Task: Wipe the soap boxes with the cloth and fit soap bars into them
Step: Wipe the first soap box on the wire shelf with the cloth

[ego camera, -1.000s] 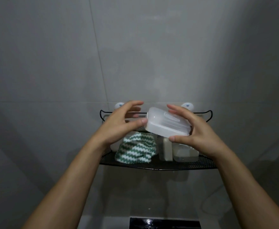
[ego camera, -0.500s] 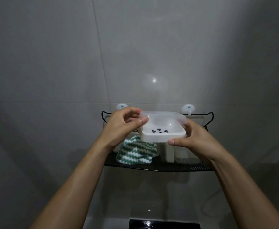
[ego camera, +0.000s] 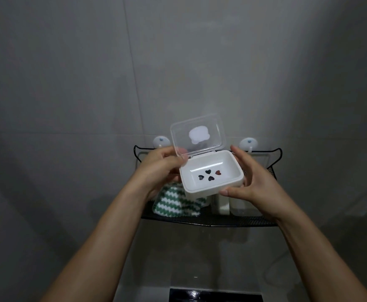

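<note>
While you hold the work in front of the wall shelf, the record reads as follows.

Soap box [ego camera: 212, 174]: white, raised just in front of and above the black mesh shelf [ego camera: 208, 220]; the tray faces up, tilted slightly, with four small heart-shaped holes in its floor; no bar inside.

Lid [ego camera: 197, 135]: clear, hinged at the far edge of the box, standing open above the shelf's back rail; a pale shape shows on its panel.

Left hand [ego camera: 159, 168]: your grip is clamped on the box's left end, thumb at the near corner of the lid hinge, fingers curled round the side facing the shelf.

Right hand [ego camera: 256, 182]: your thumb presses the box's near right corner and your fingers reach along its right end toward the shelf; the grip is clamped on the box.

Cloth [ego camera: 174, 202]: green and white zigzag weave, bunched on the left part of the shelf, below the held box and partly hidden by your left hand.

Other boxes [ego camera: 242, 207]: pale containers stand on the right part of the shelf, behind your right hand; their count and contents cannot be told.

Suction cups [ego camera: 248, 143]: two white ones fix the shelf's back rail to the grey tiled wall [ego camera: 69, 73], one at each end.

Dark fixture [ego camera: 215, 295]: glossy black, well below the shelf at the bottom edge of view.
</note>
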Demonstrator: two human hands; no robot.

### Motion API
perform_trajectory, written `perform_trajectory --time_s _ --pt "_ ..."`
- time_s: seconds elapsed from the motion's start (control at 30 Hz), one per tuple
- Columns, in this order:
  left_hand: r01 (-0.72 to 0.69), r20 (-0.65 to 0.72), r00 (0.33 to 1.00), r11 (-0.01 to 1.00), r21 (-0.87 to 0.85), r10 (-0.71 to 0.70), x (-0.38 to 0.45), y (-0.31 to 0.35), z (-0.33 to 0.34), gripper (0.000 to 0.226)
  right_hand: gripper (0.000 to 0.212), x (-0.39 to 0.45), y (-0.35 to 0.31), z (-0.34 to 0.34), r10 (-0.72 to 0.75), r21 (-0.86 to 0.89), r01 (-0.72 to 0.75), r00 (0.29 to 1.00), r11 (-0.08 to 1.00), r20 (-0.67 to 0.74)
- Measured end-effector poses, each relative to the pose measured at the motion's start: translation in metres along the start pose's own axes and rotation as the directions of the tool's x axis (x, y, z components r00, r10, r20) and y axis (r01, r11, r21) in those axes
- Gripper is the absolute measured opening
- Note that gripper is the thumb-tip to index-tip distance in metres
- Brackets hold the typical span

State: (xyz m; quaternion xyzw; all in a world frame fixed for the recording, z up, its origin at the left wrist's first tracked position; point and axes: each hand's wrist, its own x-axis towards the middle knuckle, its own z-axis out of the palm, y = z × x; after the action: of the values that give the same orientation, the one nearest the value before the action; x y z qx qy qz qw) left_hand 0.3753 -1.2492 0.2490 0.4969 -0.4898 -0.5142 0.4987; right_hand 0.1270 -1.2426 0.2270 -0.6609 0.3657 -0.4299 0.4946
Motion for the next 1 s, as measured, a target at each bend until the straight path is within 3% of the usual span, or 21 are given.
perform_trajectory --time_s 0.1,0.2,0.37,0.43,0.5,0.57,0.7,0.83,0.9,1.0 --pt "-0.011 0.017 1.000 0.999 -0.051 0.012 0.004 -0.002 -0.002 0.021 0.097 -0.001 -0.002 -0.003 0.048 0.207 -0.062 0.996 0.976 0.071" --pt "-0.019 0.045 0.999 0.998 -0.057 0.022 0.007 -0.002 -0.004 0.022 0.059 0.001 -0.008 -0.006 0.166 0.490 -0.187 0.982 0.851 0.086" --pt "-0.019 0.108 0.994 0.995 -0.097 0.030 0.007 -0.002 0.001 0.012 0.046 0.003 -0.008 -0.008 0.334 0.545 -0.318 0.940 0.776 0.072" --pt "-0.153 0.077 0.987 0.974 0.166 0.142 0.006 -0.003 -0.005 0.014 0.044 0.001 -0.010 -0.013 0.342 0.577 -0.308 0.938 0.757 0.052" --pt "-0.320 0.150 0.945 0.727 0.608 0.290 0.005 -0.003 -0.019 0.025 0.044 -0.001 -0.011 -0.021 0.345 0.599 -0.290 0.938 0.747 0.025" --pt "-0.331 0.260 0.943 0.516 0.790 0.207 -0.001 -0.002 -0.029 0.036 0.043 -0.003 -0.011 -0.029 0.344 0.610 -0.267 0.939 0.746 -0.008" --pt "-0.266 0.278 0.960 0.411 0.872 0.031 -0.009 -0.006 -0.033 0.056 0.027 -0.006 -0.010 -0.034 0.344 0.620 -0.229 0.936 0.751 -0.070" --pt "-0.282 0.314 0.949 0.361 0.889 -0.034 -0.008 -0.010 -0.023 0.081 0.033 -0.005 -0.009 -0.031 0.352 0.616 -0.241 0.934 0.750 -0.064" --pt "-0.258 0.284 0.958 0.345 0.902 -0.026 -0.008 -0.014 -0.018 0.075 0.036 -0.004 -0.008 -0.029 0.358 0.620 -0.247 0.932 0.745 -0.059" --pt "-0.234 0.231 0.971 0.376 0.896 0.053 -0.008 -0.016 -0.015 0.038 0.034 -0.004 -0.007 -0.029 0.362 0.614 -0.245 0.929 0.750 -0.072"
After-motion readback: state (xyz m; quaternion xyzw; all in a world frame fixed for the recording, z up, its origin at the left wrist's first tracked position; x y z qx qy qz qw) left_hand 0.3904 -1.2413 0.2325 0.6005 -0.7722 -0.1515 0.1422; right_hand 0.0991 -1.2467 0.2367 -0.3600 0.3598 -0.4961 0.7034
